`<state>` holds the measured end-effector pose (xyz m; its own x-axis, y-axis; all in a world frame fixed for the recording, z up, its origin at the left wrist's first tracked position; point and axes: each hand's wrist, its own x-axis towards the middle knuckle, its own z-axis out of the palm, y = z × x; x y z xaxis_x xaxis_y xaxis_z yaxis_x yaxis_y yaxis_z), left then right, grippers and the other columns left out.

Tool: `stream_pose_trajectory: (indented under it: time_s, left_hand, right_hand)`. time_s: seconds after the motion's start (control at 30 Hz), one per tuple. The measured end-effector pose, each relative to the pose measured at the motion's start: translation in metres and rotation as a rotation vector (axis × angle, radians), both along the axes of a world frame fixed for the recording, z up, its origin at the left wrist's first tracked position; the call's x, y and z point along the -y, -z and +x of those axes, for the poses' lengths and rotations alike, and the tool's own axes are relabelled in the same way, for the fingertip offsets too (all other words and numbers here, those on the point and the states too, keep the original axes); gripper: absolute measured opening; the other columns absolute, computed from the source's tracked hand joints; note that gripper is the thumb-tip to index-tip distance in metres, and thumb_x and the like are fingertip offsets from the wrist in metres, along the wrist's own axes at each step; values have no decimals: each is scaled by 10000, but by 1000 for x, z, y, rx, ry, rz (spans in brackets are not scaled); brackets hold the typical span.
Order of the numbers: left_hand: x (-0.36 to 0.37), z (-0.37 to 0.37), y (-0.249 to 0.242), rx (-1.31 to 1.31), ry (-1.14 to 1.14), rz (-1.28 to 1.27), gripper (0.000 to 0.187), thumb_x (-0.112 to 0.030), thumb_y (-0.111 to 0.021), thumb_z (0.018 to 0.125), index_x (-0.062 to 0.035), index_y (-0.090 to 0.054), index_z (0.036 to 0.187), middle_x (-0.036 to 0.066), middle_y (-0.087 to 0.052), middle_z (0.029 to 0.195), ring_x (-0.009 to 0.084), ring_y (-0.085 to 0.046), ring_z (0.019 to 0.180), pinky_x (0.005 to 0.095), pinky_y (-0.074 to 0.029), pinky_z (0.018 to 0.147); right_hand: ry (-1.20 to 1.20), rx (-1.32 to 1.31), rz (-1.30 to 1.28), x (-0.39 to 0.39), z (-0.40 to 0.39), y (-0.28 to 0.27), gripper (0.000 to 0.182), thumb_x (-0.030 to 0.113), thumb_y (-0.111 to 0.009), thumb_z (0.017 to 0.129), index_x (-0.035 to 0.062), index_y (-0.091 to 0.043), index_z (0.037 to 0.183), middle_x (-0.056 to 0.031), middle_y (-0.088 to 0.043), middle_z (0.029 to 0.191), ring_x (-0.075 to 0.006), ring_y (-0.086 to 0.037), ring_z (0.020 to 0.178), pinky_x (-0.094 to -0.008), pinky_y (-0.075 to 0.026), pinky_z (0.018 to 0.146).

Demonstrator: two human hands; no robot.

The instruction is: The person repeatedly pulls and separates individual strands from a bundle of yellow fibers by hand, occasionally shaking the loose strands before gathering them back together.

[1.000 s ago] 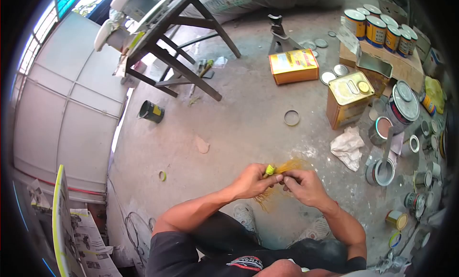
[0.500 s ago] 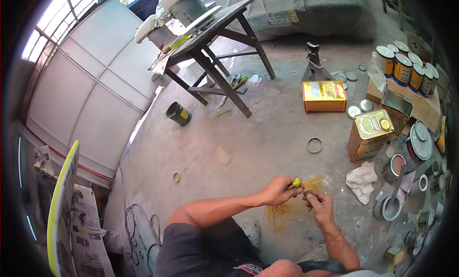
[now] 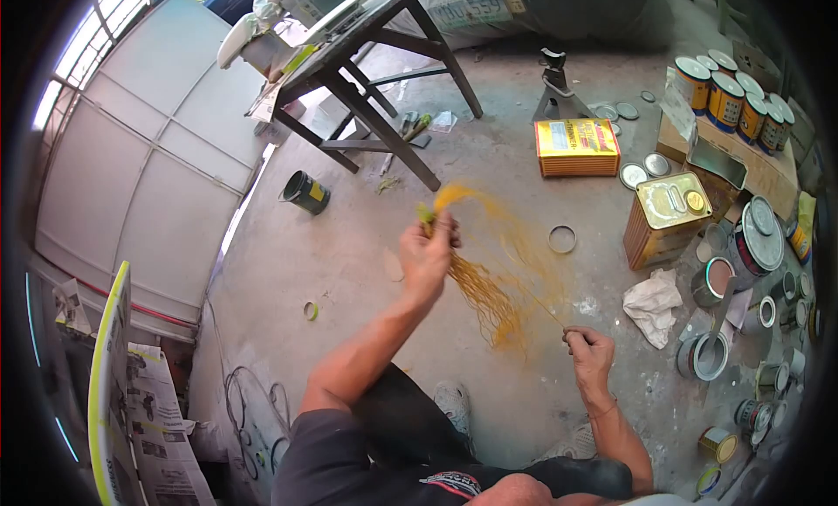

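A bundle of thin yellow-orange strands [image 3: 480,288], bound with yellow-green at its top, is closed in my left hand [image 3: 428,253], which is raised over the middle of the floor. The strands fan down and to the right, part of them smeared by motion. Low on the right, my right hand [image 3: 590,357] pinches the end of one strand. That single strand runs taut toward the bundle. I cannot make out what the strands are made of.
Right of my hands lie a white rag [image 3: 653,307], a thinner tin [image 3: 667,218] and an open can [image 3: 703,356] with a stirring blade. A boxed tin [image 3: 576,146] and a wooden table [image 3: 371,61] stand ahead. A dark can [image 3: 305,193] and a yellow-edged panel [image 3: 106,392] are left.
My left hand has moved up and left with the bundle, away from my right hand. A strand now stretches between them. The view has shifted slightly.
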<state>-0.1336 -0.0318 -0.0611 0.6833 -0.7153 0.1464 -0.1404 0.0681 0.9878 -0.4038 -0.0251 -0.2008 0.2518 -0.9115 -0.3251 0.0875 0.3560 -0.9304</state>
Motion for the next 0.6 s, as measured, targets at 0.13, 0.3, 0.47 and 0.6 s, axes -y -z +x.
stream_pose_trajectory:
  time_s: [0.13,0.3,0.47,0.6]
  left_hand:
    - [-12,104,-19,-5,-246,-301,194,-199,-592,939,-21,-551,874,30,-564,754,101,-526,634,233,-461,599]
    - [-23,96,-10,-146,-70,-27,194,-182,-636,910,-1,-567,927,30,-564,788,104,-533,670,251,-461,620]
    - [-10,20,-19,9,393,409,222,-172,-725,828,-8,-611,926,3,-571,762,94,-521,671,245,-419,614]
    - [-18,-13,-23,-45,719,583,269,-258,-639,905,9,-629,937,21,-611,779,86,-549,663,241,-452,613]
  right_hand:
    - [-3,-476,-308,1,-40,53,204,120,-590,762,-26,-699,856,-129,-661,694,-174,-601,607,-301,-452,588]
    - [56,-716,-202,29,-105,112,213,134,-589,784,-23,-691,885,-120,-662,698,-160,-605,632,-301,-459,606]
    - [70,-323,-374,57,-56,3,193,106,-628,826,-7,-678,975,-94,-676,832,-128,-599,697,-268,-471,654]
    - [-118,-194,-715,41,-17,-75,185,85,-671,785,7,-676,952,-111,-655,816,-212,-625,703,-307,-495,654]
